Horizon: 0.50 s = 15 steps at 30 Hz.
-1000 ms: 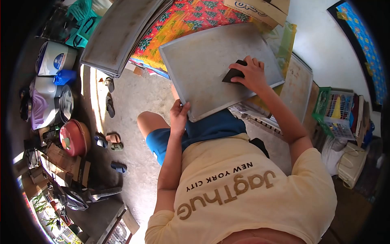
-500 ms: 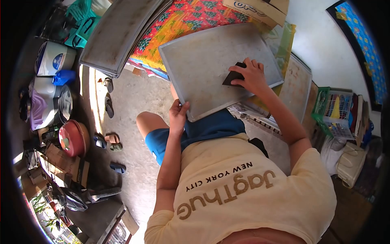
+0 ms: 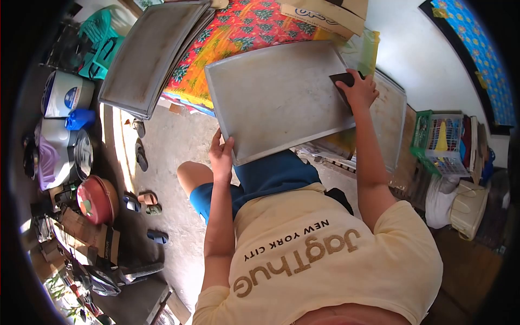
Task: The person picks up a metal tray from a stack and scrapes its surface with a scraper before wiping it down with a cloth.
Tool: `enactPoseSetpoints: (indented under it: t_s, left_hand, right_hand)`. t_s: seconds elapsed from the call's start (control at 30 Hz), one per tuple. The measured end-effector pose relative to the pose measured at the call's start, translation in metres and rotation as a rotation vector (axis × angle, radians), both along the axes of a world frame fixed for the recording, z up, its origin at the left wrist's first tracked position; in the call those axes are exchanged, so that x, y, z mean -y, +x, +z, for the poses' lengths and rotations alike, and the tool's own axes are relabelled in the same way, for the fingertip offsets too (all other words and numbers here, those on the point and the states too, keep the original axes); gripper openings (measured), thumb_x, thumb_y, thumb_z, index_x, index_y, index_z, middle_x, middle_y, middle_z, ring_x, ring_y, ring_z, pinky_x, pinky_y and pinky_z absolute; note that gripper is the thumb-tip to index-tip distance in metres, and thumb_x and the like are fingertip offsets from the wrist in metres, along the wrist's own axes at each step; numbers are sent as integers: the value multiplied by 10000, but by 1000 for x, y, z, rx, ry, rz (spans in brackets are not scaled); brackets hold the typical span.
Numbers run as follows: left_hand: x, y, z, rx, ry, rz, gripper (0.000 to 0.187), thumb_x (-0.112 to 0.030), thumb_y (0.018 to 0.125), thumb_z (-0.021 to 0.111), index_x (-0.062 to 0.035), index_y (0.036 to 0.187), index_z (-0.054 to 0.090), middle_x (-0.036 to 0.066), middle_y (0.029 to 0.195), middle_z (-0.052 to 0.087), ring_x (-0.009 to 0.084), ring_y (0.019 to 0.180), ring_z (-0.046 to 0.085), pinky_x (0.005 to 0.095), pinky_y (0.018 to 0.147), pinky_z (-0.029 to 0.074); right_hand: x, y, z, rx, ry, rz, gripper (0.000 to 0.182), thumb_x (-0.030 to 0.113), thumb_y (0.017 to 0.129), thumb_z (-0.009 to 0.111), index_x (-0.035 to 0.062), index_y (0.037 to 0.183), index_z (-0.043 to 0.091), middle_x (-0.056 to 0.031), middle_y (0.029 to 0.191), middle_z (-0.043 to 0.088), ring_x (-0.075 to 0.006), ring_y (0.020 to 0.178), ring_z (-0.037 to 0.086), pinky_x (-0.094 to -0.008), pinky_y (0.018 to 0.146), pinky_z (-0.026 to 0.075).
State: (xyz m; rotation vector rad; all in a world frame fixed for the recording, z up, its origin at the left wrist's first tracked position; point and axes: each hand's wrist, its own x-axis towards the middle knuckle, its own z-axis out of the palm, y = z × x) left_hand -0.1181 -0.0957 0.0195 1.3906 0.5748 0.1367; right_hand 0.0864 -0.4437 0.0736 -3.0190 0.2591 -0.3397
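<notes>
A flat grey metal tray (image 3: pixel 276 97) with a raised rim lies tilted above my lap. At its near left corner, my left hand (image 3: pixel 221 157) grips the rim between thumb and fingers. My right hand (image 3: pixel 360 93) is at the tray's right side, closed on a thin dark scraper-like piece (image 3: pixel 340 84) that rests against the tray's surface. Faint brownish stains mark the metal. My right palm is hidden from view.
A stack of similar trays (image 3: pixel 154 54) stands at the upper left, beside a red patterned cloth (image 3: pixel 244 27). Another stained tray (image 3: pixel 387 119) lies at the right. A cardboard box (image 3: pixel 325 19) is at the back; slippers (image 3: pixel 147 199) lie on the floor.
My right hand has slid the dark piece across the tray to its right edge. The tray has shifted slightly left in view, with my left hand still at its corner.
</notes>
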Motion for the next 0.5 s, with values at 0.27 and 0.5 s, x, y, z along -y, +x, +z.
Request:
enactPoseSetpoints:
  t_s: [0.27, 0.5]
  left_hand:
    - [4, 1, -8, 81, -22, 37, 458, -108, 945, 591, 41, 1368, 495, 64, 797, 694, 56, 702, 613, 195, 652, 461]
    - [1, -2, -16, 73, 33, 22, 450, -123, 951, 602, 56, 1353, 506, 52, 835, 692, 42, 720, 595, 192, 662, 458]
  right_hand:
    - [0, 19, -11, -28, -103, 141, 484, 570, 719, 748, 400, 1159, 639, -68, 1096, 535, -303, 1083, 516, -494, 887, 393]
    - [-18, 30, -17, 5, -59, 260, 475, 566, 712, 755, 408, 1146, 642, -66, 1090, 536, -306, 1066, 512, -494, 880, 384]
